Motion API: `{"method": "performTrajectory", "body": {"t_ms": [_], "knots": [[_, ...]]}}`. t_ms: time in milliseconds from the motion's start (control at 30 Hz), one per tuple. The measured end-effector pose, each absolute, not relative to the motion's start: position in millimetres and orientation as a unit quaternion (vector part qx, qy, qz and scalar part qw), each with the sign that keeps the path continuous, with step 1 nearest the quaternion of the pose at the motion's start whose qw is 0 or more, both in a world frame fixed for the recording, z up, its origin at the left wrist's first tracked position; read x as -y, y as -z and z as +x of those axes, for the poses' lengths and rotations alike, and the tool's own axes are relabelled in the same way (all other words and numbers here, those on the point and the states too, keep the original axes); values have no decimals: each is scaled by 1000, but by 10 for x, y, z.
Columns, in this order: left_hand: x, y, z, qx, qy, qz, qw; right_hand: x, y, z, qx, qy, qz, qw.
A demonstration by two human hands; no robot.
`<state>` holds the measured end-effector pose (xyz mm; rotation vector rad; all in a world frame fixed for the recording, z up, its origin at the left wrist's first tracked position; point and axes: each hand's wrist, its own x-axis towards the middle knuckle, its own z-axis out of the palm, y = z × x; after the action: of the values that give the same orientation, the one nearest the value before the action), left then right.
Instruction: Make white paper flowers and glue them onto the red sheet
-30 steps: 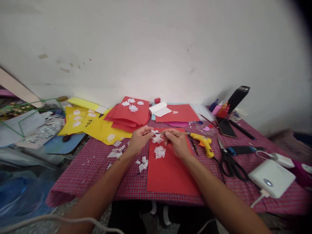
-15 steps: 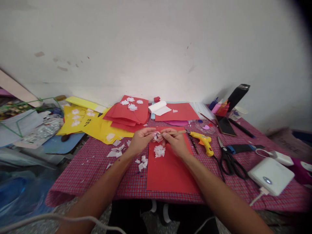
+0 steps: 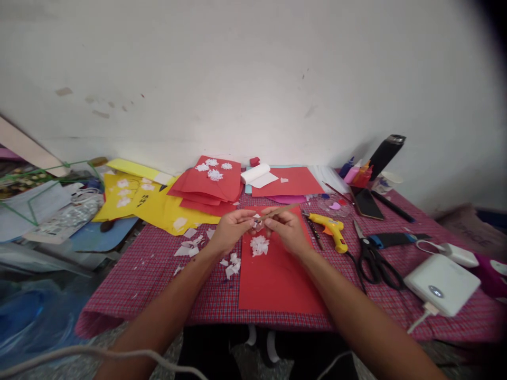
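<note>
My left hand (image 3: 233,228) is closed, its fingertips pinching a small white paper piece (image 3: 257,224) above the red sheet (image 3: 277,285). Close beside it, my right hand (image 3: 288,230) grips a thin brown stick (image 3: 283,208), whose lower end meets the paper piece. What kind of stick it is I cannot make out. Just below the hands, a white paper flower (image 3: 259,246) lies on the red sheet. Torn white paper scraps (image 3: 233,265) are scattered on the checked cloth left of the sheet.
Right of the hands lie a yellow glue gun (image 3: 332,228), black scissors (image 3: 376,264), a knife with a blue-black handle (image 3: 392,240) and a white box (image 3: 441,285) with a cable. Behind are red papers with white flowers (image 3: 215,175), a white paper roll (image 3: 256,173) and yellow sheets (image 3: 158,208).
The stick has swung from nearly level to a tilt, its far end now higher. Both hands stay in about the same place, still holding the paper and stick.
</note>
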<state>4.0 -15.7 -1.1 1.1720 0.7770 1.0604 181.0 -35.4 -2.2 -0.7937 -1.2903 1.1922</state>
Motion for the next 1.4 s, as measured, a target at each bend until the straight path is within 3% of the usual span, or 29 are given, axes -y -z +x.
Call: {"method": "performTrajectory", "body": {"t_ms": [333,567,767,1400], "knots": [[170,22,10,-316,-441,507,670,347,13,1777,568,-452,-406,555],[181,11,-5,-334,-420,504,677,358,23,1818,561,-500,-339,566],[174,2,-28,-325,-415,511,679,341,6,1819,572,-487,-369,546],[328,-121,-79,-377,-378,645,547,404,-16,1765,546,-467,-384,580]]}}
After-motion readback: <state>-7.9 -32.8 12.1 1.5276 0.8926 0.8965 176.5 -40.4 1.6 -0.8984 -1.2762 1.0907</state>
